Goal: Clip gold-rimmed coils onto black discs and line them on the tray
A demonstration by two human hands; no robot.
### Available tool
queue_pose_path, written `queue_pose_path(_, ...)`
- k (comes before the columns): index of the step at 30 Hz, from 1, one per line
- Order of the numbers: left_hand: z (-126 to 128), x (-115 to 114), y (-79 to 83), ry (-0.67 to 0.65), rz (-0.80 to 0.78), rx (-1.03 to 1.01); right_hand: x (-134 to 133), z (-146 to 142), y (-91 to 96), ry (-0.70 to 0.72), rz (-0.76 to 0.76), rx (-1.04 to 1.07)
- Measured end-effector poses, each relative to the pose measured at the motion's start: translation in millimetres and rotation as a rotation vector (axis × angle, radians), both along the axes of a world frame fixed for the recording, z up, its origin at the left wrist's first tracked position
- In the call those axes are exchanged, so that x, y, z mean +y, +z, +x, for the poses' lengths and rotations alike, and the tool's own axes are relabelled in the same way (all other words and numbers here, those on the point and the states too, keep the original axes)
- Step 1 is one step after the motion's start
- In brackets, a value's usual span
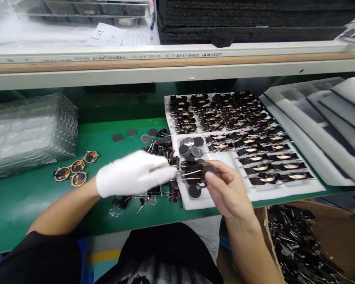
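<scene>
My left hand (133, 173), in a white glove, is over the pile of black binder clips (158, 150), its fingers drawn together and slightly blurred. Whatever they pinch, if anything, is hidden. Bare, my right hand (229, 187) grips a black binder clip (192, 173) whose silver handles point left toward the glove. A dark round disc (207, 170) shows under my right thumb. Beneath, a white foam tray (192, 203) carries loose dark discs (194, 190) near its left side. Rows of clipped gold-rimmed watch heads (256, 158) fill its right part.
Several gold watch heads (78, 165) lie left on the green table (100, 221), near stacked clear plastic trays (32, 134). More foam trays (313, 130) lean at the right. A box of binder clips (298, 240) stands below the table edge. A shelf edge (177, 73) crosses the back.
</scene>
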State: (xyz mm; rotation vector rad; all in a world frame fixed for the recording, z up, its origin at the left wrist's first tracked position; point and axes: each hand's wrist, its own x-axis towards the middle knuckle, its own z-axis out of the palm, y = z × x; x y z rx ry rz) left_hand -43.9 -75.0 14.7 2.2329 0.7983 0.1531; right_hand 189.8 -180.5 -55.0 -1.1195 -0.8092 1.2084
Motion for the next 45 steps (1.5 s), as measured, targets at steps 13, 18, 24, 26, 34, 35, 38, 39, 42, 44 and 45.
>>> queue_pose_path(13, -46, 57, -19.7, 0.215, 0.321, 0.764, 4, -28, -5.5, -0.116, -0.107, 0.392)
queue_pose_path(18, -55, 70, 0.0, 0.238, 0.135, 1.002, -1, -29, -10.6, -0.102, -0.133, 0.379)
queue_pose_path(24, -51, 72, -16.5, 0.038, 0.056, 0.983, -4, -29, -15.6, -0.071, -0.139, 0.329)
queue_pose_path(26, -51, 73, -22.8, 0.015, 0.077, 0.96, -5, -29, -15.4, -0.047, -0.133, 0.312)
queue_pose_path(34, -72, 74, 0.0, 0.027, 0.123, 0.637, -10, -36, -15.5, 0.211, -0.068, 0.122)
queue_pose_path(35, -72, 70, 6.6, 0.027, 0.119, 0.589, -10, -39, -13.8, 0.265, -0.052, 0.08)
queue_pose_path(38, -67, 52, 22.7, -0.06, 0.115, 0.438, -6, -53, -4.7, 0.384, -0.003, -0.005)
queue_pose_path(39, -64, 45, 26.0, -0.107, 0.119, 0.389, -5, -59, -0.8, 0.41, 0.008, -0.02)
queue_pose_path(42, -54, 24, 29.2, -0.206, 0.159, 0.292, -1, -75, 9.6, 0.481, 0.017, -0.048)
queue_pose_path(44, -49, 15, 28.0, -0.211, 0.206, 0.275, 1, -83, 14.0, 0.512, 0.006, -0.071)
queue_pose_path(45, -48, 12, 27.3, -0.201, 0.227, 0.275, 2, -86, 15.2, 0.514, 0.0, -0.086)
